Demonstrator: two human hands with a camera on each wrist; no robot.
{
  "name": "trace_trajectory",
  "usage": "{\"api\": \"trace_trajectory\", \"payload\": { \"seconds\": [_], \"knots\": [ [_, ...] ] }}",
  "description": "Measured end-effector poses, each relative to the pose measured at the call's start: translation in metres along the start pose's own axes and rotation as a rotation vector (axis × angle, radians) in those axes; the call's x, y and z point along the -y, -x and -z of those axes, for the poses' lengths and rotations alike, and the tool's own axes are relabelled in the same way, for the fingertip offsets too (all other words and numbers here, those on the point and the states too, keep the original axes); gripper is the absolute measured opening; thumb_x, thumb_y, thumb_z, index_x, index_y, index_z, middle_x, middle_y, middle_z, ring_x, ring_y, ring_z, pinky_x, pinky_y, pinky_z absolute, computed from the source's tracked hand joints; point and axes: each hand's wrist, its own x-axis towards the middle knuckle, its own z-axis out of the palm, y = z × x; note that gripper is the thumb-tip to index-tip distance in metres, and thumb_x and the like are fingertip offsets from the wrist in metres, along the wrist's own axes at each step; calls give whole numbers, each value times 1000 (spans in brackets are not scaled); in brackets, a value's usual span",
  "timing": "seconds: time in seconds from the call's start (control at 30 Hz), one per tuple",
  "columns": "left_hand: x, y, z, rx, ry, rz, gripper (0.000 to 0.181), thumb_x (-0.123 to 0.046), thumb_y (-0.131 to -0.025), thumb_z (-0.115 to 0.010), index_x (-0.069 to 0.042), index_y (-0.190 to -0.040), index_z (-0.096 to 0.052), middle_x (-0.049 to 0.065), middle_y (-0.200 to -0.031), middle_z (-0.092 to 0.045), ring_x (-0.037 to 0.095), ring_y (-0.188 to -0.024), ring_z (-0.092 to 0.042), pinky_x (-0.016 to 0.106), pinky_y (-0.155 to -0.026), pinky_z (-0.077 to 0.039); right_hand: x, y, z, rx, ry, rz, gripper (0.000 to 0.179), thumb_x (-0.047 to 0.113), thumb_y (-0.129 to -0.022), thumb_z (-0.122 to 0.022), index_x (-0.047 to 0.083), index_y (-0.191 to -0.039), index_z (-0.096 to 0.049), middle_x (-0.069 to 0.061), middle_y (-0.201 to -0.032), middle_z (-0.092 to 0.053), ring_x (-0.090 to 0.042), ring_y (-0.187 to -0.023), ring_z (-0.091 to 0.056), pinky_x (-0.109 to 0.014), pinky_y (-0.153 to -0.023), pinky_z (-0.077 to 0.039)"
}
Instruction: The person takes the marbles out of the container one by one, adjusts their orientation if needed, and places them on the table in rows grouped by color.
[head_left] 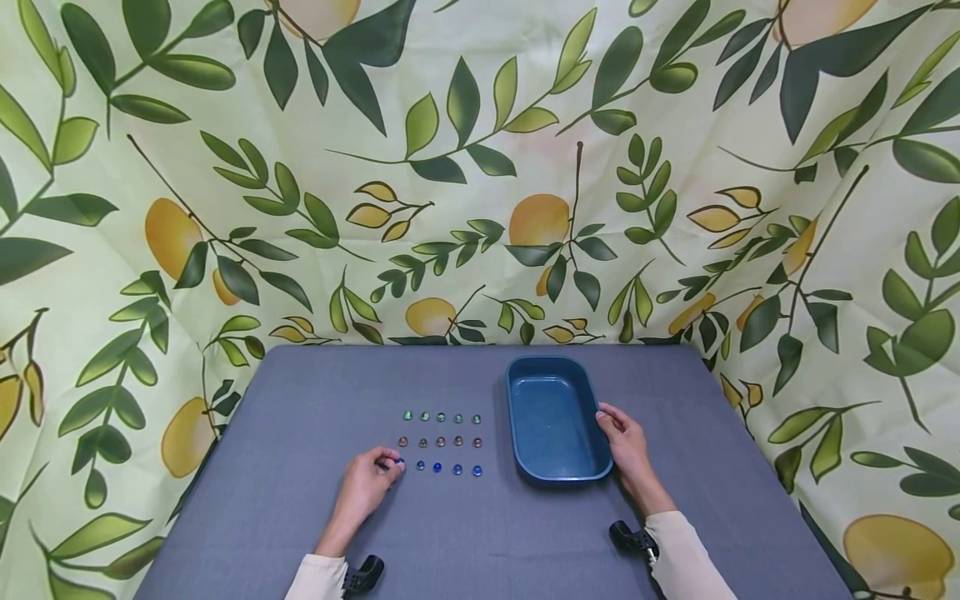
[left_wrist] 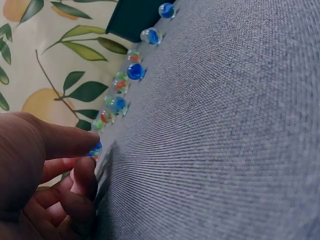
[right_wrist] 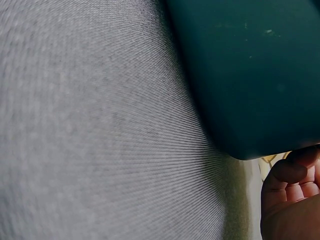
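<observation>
My left hand (head_left: 366, 482) pinches a blue marble (left_wrist: 95, 149) between thumb and fingers, low at the left end of the front row. To its right, the same row continues with several blue marbles (head_left: 437, 467). Behind it lies a row of reddish marbles (head_left: 441, 442), and farther back a row of green marbles (head_left: 441, 417). On the right stands a blue rectangular tub (head_left: 551, 477) with no marbles inside. My right hand (head_left: 632, 450) grips the tub's right rim, thumb on the near side; in the right wrist view the tub's wall hides part of the fingers.
A grey cloth covers the table (head_left: 300, 392). Leaf-and-fruit patterned fabric (head_left: 465, 208) hangs behind the table and along both sides. Black wrist devices (head_left: 633, 537) sit at both sleeves.
</observation>
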Motion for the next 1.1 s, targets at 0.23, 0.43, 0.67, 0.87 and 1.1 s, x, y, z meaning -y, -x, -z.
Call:
{"api": "trace_trajectory", "payload": {
  "seconds": [0.23, 0.43, 0.67, 0.87, 1.1],
  "knots": [
    [2, -2, -3, -35, -65, -12, 9, -7, -79, -76, -7, -86, -70, -2, -70, -62, 3, -58, -46, 21, -58, -39, 2, 0, -1, -3, 9, -4, 53, 41, -101, -52, 8, -141, -50, -15, -142, -52, -8, -113, -49, -9, -87, -38],
    [1, -1, -2, -28, -66, 5, 14, -8, -80, -76, -4, -92, -70, -2, -69, -60, 5, -57, -45, 22, -57, -38, 2, -1, -3, -16, 8, 1, 51, 38, -101, -52, 6, -140, -51, -17, -140, -53, -16, -117, -49, -12, -88, -39],
    [-4, 6, 5, -65, 8, 35, 13, -9, -86, -70, -2, -97, -69, 1, -72, -61, 2, -56, -45, 21, -54, -39, 1, -2, -2, 9, -6, -7, 53, 38, -102, -50, 4, -142, -48, -20, -145, -47, -27, -128, -45, -42, -110, -36],
    [-8, 13, 19, -90, 56, 42, 13, -10, -90, -67, -3, -100, -69, 4, -77, -63, 2, -56, -49, 22, -50, -44, 1, -1, 4, -106, 40, 47, 46, 37, -102, -50, 5, -135, -55, -11, -121, -58, -7, -96, -52, -18, -83, -44],
    [-19, 14, 33, -206, -13, -67, 10, -10, -89, -69, -5, -98, -71, 3, -83, -66, 4, -68, -57, 21, -61, -46, 22, 6, 11, -265, 307, 280, 39, 26, -100, -56, 4, -131, -57, -17, -127, -52, -21, -102, -52, -27, -83, -42]
  ]
}}
